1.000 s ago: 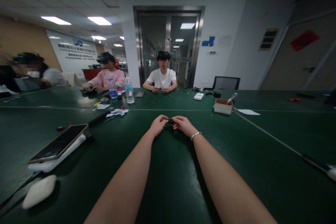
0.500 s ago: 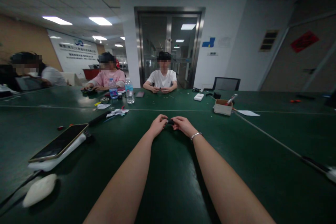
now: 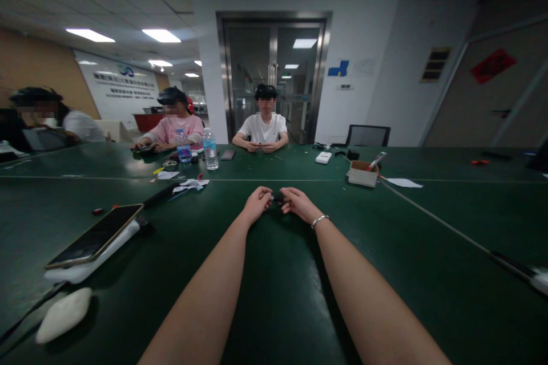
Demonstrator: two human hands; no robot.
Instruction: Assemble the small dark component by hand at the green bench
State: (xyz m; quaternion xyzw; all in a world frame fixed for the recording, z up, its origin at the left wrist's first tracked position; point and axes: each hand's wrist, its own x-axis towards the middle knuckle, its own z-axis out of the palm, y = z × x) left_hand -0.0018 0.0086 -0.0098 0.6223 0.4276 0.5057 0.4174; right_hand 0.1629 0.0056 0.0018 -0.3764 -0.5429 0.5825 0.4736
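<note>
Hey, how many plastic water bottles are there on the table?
2. The left plastic bottle stands before the person in pink; the right plastic bottle stands beside it, slightly nearer the camera. More could be hidden behind other things.

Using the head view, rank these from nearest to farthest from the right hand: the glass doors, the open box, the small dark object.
From the right hand:
1. Small dark object: between the fingertips of both hands.
2. Open box: farther forward on the table, to the right.
3. Glass doors: straight ahead, behind the person seated opposite.
</note>
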